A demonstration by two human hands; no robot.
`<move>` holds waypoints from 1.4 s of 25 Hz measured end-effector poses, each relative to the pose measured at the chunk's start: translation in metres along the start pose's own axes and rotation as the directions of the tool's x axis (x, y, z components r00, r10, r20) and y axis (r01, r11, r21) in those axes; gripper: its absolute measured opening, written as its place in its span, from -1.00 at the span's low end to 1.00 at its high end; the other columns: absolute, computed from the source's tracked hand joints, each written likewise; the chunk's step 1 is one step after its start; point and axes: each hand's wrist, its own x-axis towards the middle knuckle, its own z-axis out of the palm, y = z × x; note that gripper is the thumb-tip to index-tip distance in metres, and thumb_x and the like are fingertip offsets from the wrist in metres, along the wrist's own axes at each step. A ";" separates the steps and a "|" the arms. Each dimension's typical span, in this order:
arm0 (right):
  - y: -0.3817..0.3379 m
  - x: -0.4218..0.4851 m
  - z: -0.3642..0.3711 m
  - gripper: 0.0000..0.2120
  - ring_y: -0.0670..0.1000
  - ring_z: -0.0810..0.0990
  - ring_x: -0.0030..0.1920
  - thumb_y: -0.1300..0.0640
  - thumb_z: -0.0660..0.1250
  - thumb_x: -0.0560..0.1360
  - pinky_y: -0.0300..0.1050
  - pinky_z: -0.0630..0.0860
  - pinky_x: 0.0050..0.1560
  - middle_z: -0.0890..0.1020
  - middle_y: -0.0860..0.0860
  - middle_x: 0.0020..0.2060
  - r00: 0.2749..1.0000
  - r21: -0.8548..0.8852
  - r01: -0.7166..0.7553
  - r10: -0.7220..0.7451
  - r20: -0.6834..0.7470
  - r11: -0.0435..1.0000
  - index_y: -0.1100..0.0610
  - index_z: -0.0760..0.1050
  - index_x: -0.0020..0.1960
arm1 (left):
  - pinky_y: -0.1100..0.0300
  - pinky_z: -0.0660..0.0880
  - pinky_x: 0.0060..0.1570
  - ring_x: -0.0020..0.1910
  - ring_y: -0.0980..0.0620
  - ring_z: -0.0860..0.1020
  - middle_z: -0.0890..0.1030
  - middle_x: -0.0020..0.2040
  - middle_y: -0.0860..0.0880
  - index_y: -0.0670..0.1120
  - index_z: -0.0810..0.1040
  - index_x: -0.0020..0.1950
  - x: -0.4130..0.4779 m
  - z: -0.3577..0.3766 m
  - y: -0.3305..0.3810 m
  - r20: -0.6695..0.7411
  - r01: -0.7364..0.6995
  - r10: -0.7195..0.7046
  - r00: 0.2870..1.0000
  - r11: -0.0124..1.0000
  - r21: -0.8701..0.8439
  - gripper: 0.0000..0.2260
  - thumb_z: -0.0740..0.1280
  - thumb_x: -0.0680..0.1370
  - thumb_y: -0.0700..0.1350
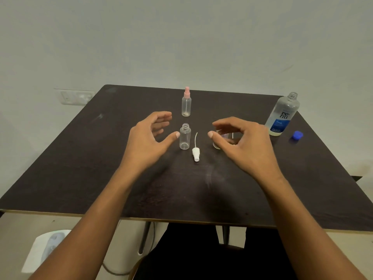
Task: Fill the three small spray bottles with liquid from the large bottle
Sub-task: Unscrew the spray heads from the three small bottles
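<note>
Left hand (149,138) hovers, fingers spread, beside the uncapped small bottle (185,138) (its white sprayer (196,153) lies alongside); right hand (242,138) curls over a half-hidden bottle (223,136), grip unclear.

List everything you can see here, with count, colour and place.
Table: one, dark brown, under everything.
Pink-topped spray bottle: one, clear, centre rear.
Open small bottle: one, clear, between the hands.
Spray pump: one, white, lying beside it.
Third small bottle: one, clear, behind right hand.
Large bottle: one, clear, blue label, uncapped, far right.
Cap: one, blue, beside large bottle.
Left hand: one, open, left of centre.
Right hand: one, loosely curled, right of centre.
</note>
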 end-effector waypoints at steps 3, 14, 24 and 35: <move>-0.004 -0.003 -0.007 -0.70 -0.36 0.66 -0.01 -0.16 0.49 0.53 -0.61 0.47 -0.04 0.72 -0.20 -0.04 1.000 0.008 0.022 -0.022 -0.003 1.000 -0.06 0.70 0.19 | 0.25 0.56 0.28 0.24 0.26 0.63 0.68 0.24 0.15 0.03 0.61 0.37 -0.005 -0.006 0.009 -0.021 -0.008 0.007 1.000 0.999 -0.041 -0.61 0.54 0.55 -0.10; 0.007 0.149 0.023 -0.74 -0.13 0.75 -0.18 -0.08 0.54 0.50 -0.13 0.72 -0.02 0.76 -0.06 -0.17 0.994 -0.010 0.105 -0.104 0.043 0.994 0.06 0.74 0.07 | 0.21 0.57 0.27 0.06 0.16 0.69 0.72 0.16 0.06 -0.06 0.64 0.31 0.132 0.029 -0.035 -0.005 0.047 -0.047 0.999 0.986 0.160 -0.65 0.53 0.54 -0.08; 0.049 0.258 0.099 -0.66 -0.02 0.68 -0.11 -0.15 0.57 0.46 -0.14 0.58 -0.08 0.67 -0.03 -0.19 0.959 -0.284 0.119 -0.036 0.281 0.951 0.11 0.74 0.02 | 0.26 0.62 0.15 0.02 0.16 0.70 0.74 0.10 0.01 -0.12 0.64 0.30 0.190 0.085 -0.080 0.096 0.120 -0.133 0.986 0.984 0.128 -0.39 0.67 0.36 0.12; 0.014 0.253 0.087 -0.76 -0.05 0.69 -0.23 -0.01 0.59 0.47 -0.20 0.64 -0.15 0.75 0.04 -0.19 0.940 -0.269 0.216 -0.126 0.317 0.939 0.18 0.75 -0.05 | 0.13 0.66 0.11 -0.07 0.13 0.70 0.73 -0.08 0.05 -0.07 0.73 0.17 0.175 0.062 -0.051 -0.044 0.039 -0.029 0.999 0.972 0.234 -0.56 0.64 0.40 0.12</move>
